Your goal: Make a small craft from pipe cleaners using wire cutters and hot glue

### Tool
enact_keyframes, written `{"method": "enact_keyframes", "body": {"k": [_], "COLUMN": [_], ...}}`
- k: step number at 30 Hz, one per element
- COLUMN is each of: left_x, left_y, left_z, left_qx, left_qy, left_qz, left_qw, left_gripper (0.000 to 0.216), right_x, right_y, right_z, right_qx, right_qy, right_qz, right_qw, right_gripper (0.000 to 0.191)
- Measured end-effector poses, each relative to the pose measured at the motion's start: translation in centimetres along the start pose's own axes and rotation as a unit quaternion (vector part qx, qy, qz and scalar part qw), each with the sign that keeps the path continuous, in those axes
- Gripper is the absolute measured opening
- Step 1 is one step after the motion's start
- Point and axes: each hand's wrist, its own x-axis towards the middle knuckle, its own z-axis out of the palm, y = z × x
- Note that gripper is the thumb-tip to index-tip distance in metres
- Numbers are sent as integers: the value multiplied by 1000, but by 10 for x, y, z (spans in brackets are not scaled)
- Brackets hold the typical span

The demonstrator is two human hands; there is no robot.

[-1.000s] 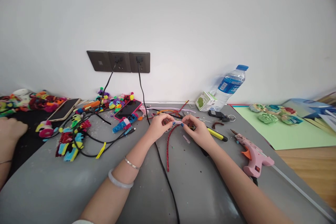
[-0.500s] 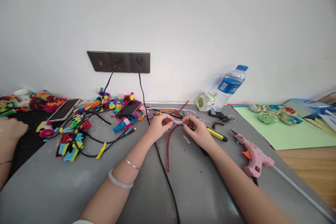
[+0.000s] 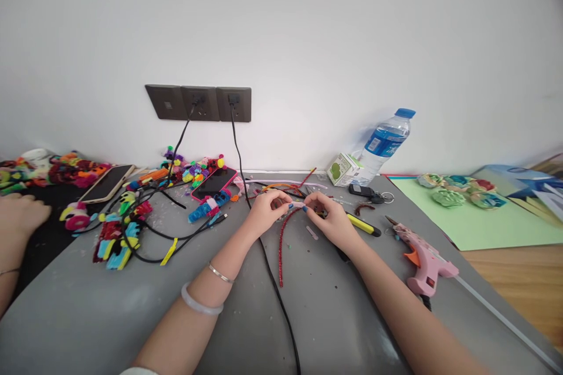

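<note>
My left hand (image 3: 271, 212) is closed in a pinch, thumb against fingers. Opposite it, my right hand (image 3: 328, 217) pinches too, its fingertips close to the left ones. Between them a short pale strip (image 3: 298, 205) is held at both ends. A long red pipe cleaner (image 3: 281, 252) curves up from the table, and its upper end reaches the fingertips of my right hand; whether it is gripped I cannot tell. Behind the hands lie an orange pipe cleaner (image 3: 275, 186) and a lilac pipe cleaner (image 3: 281, 181). A small pale piece (image 3: 312, 232) rests beside my right hand.
A yellow utility knife (image 3: 364, 225) and a pink glue gun (image 3: 428, 266) lie to the right. A water bottle (image 3: 382, 149) leans on the wall. Black cable (image 3: 278, 290) crosses the table. Leftward are phones (image 3: 214, 183) and pipe-cleaner figures (image 3: 116, 240). Another person's hand (image 3: 24, 217) is far left.
My hands and the pale strip look almost the same as before. The other person's hand at far left has shifted very slightly right.
</note>
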Motion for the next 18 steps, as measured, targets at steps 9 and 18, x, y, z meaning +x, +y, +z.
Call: {"method": "enact_keyframes", "body": {"k": [9,18], "left_x": [1,1], "left_y": [-1,-5], "left_z": [0,1], "left_qx": [2,3], "left_qy": [-1,1], "left_qz": [1,8], "left_qw": [1000,1000], "left_gripper": [11,12], "right_x": [0,0], "right_y": [-1,-2], "right_z": [0,0], "right_qx": [-2,-3], "right_qy": [2,2], "right_qz": [-1,4], "right_qw": [1000,1000], "right_gripper": [9,9]}}
